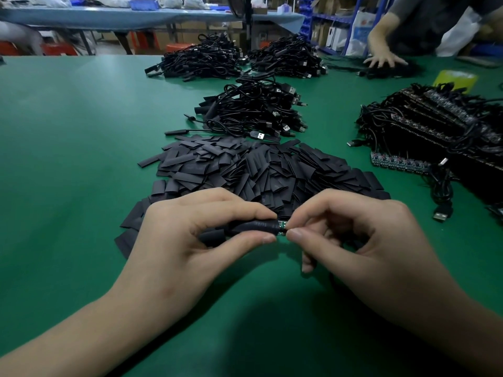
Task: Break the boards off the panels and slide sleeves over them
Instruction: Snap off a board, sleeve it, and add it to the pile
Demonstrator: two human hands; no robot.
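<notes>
Left hand [190,235] pinches a black flattened plastic sleeve [253,225]; right hand [353,235] pinches the small green circuit board [283,227] protruding from it, above the green counter's [68,159] near edge.

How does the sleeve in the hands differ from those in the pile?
The held sleeve looks rounded, with a green board showing at its end; the pile sleeves lie flat. The left hand pinches the held sleeve above the table; the pile sleeves rest on it. Both are black.

Head-worn view, forward-down over near table [68,159]
</notes>
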